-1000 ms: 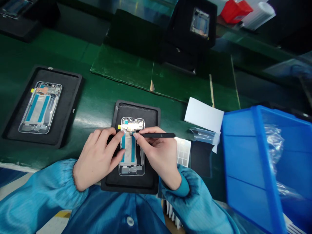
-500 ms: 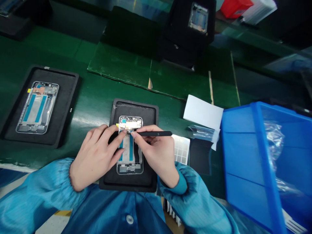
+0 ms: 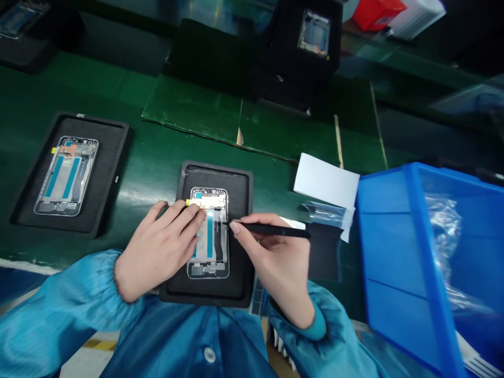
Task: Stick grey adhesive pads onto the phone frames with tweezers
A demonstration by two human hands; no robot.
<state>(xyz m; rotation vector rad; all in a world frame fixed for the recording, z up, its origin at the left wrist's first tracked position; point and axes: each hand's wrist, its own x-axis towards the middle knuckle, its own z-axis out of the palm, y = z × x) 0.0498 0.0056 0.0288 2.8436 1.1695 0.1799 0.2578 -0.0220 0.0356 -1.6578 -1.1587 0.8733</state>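
An opened phone point(image 3: 209, 241) with blue strips and exposed boards lies in a black tray point(image 3: 240, 252) in front of me. My left hand point(image 3: 161, 244) rests over its left side, fingers stretched out, fingertips on the upper part near the bright board. My right hand point(image 3: 275, 257) pinches a pair of black tweezers point(image 3: 275, 230), held nearly level. The tip of the tweezers is by the phone's right edge, close to a dark flex strip; whether it touches cannot be seen.
A second opened phone point(image 3: 66, 178) lies in another black tray point(image 3: 112, 173) at left. On the right are a blue bin point(image 3: 389, 252) with clear plastic, white paper point(image 3: 326, 178) and a dark sheet point(image 3: 323, 257). Stacked black trays point(image 3: 281, 68) stand at the back.
My right hand has moved right with the tweezers, from the phone's middle to its right edge. The left hand stays on the phone, its fingers slightly shifted.
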